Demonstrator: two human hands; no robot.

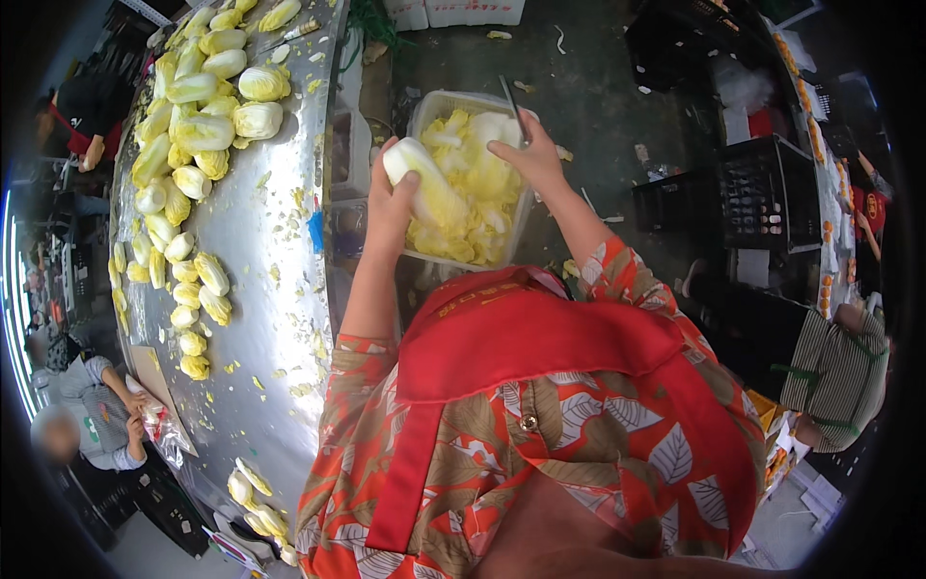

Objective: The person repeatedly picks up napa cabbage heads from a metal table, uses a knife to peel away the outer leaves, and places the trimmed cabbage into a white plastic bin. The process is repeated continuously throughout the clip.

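Note:
My left hand is wrapped round a trimmed napa cabbage, white at the base and yellow toward the leaves, tilted over a basket. In my right hand is a knife, its narrow dark blade pointing up and away. That thumb reaches across a pale cabbage leaf; whether it grips the leaf I cannot tell. Below both hands stands the cream plastic basket, filled with loose yellow cabbage leaves.
At left, a metal table bears many napa cabbages and leaf scraps. Black crates stand at right, near a person in a striped top. Another person handles a plastic bag at lower left. Scraps litter the dark floor.

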